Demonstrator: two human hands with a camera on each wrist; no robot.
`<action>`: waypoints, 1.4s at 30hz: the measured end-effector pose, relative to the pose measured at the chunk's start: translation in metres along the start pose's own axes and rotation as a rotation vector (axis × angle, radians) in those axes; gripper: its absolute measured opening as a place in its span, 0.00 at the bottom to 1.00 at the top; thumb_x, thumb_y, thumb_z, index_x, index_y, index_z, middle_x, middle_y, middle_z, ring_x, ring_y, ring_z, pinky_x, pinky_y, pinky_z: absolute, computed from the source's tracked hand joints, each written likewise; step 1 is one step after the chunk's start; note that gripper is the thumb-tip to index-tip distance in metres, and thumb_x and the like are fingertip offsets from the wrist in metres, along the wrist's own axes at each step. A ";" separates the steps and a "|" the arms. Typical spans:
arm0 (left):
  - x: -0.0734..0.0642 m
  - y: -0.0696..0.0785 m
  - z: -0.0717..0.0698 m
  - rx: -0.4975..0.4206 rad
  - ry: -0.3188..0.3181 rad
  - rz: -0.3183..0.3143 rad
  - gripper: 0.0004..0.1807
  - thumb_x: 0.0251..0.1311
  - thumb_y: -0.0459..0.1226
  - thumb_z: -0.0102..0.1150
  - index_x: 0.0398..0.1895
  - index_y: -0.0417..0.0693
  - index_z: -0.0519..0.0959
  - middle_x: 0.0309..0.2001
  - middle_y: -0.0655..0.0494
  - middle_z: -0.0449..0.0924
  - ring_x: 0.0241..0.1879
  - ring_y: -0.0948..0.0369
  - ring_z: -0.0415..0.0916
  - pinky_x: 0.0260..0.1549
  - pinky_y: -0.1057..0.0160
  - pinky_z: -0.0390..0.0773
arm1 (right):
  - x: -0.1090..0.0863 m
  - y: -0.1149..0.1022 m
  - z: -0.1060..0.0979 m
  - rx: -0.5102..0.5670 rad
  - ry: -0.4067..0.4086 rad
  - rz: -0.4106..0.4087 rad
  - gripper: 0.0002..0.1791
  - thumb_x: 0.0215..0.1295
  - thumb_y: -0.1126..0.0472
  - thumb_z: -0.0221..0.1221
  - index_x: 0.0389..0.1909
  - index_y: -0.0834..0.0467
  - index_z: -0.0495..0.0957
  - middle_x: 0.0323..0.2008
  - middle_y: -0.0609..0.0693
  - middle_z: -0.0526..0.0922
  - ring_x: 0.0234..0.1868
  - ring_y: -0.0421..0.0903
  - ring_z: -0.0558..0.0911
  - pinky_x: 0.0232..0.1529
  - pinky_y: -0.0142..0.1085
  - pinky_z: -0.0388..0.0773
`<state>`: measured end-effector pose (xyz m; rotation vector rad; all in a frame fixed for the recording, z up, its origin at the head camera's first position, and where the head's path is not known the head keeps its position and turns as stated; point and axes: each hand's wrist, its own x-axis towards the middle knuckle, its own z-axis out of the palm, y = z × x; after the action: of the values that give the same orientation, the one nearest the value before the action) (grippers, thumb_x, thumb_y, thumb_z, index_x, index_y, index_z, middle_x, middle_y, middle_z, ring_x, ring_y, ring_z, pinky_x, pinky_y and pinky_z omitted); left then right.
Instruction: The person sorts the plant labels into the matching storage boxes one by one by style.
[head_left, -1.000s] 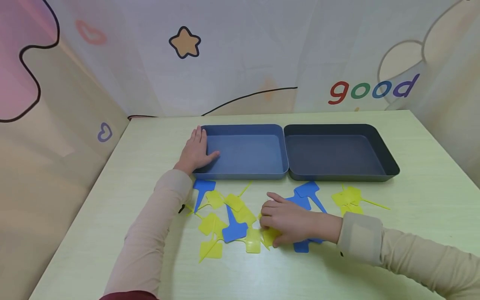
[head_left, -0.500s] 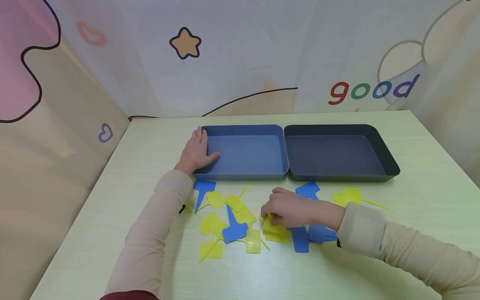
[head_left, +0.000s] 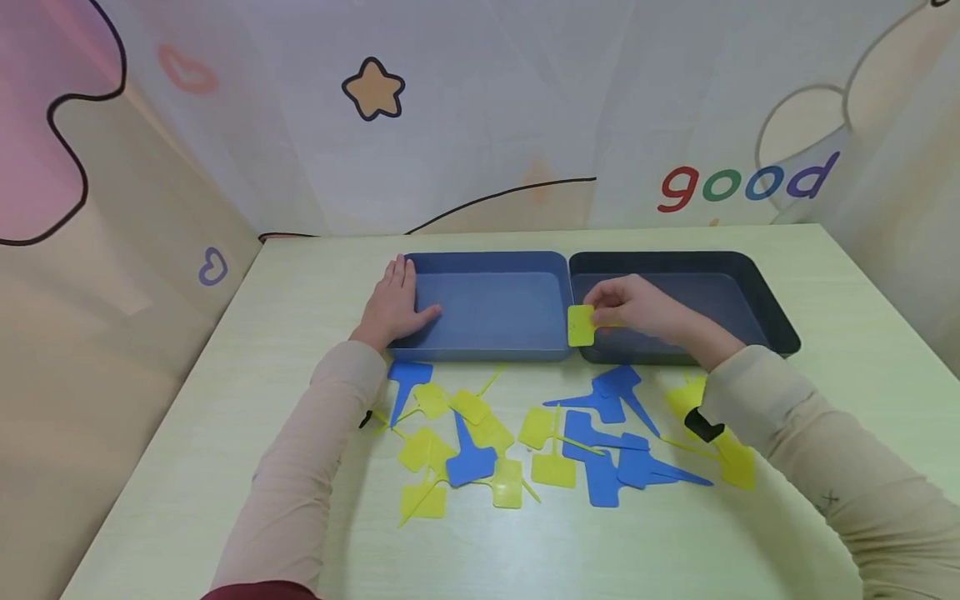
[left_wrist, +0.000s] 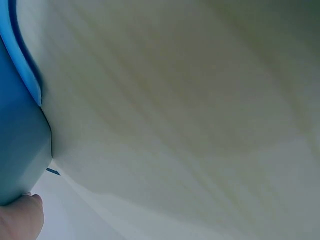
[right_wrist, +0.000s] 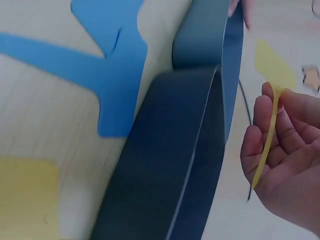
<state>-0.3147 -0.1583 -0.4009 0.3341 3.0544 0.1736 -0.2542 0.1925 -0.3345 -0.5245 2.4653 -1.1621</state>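
Note:
My left hand rests with straight fingers on the left end of the blue tray, its thumb over the inside. In the left wrist view only a bit of that hand shows, beside the tray's wall. My right hand pinches a yellow T-shaped plant label by its stem. It holds the label above the left end of the dark tray, with the blade over the seam between the trays. The right wrist view shows the stem lying across the curled fingers.
Yellow plant labels and blue plant labels lie scattered, some overlapping, on the pale table in front of the trays. More yellow labels lie at the right, partly under the right sleeve. A printed curtain hangs behind.
My right hand has picked a yellow plant label out of the middle pile and lifted it up and away to the dark tray. My left hand has stayed on the blue tray.

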 end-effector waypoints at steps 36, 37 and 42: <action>0.002 -0.002 0.002 -0.027 0.008 0.002 0.51 0.55 0.60 0.43 0.67 0.33 0.36 0.69 0.39 0.31 0.69 0.48 0.31 0.66 0.53 0.45 | -0.001 0.102 -0.048 0.184 0.388 0.592 0.08 0.57 0.59 0.53 0.25 0.59 0.76 0.11 0.40 0.73 0.16 0.40 0.67 0.20 0.33 0.65; 0.002 -0.002 0.002 -0.028 0.008 0.001 0.51 0.55 0.60 0.43 0.67 0.33 0.36 0.69 0.39 0.31 0.69 0.48 0.31 0.66 0.53 0.45 | -0.001 0.102 -0.048 0.185 0.398 0.603 0.08 0.56 0.59 0.54 0.23 0.59 0.76 0.11 0.41 0.72 0.15 0.40 0.67 0.19 0.34 0.65; 0.002 -0.002 0.001 -0.030 0.003 0.003 0.51 0.55 0.59 0.42 0.67 0.33 0.36 0.69 0.39 0.31 0.69 0.48 0.31 0.66 0.53 0.44 | 0.000 0.097 -0.047 0.161 0.448 0.629 0.10 0.56 0.59 0.54 0.21 0.60 0.76 0.10 0.43 0.71 0.14 0.41 0.68 0.18 0.34 0.67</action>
<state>-0.3171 -0.1597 -0.4022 0.3365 3.0514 0.2198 -0.2927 0.2803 -0.3826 0.5849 2.5473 -1.2676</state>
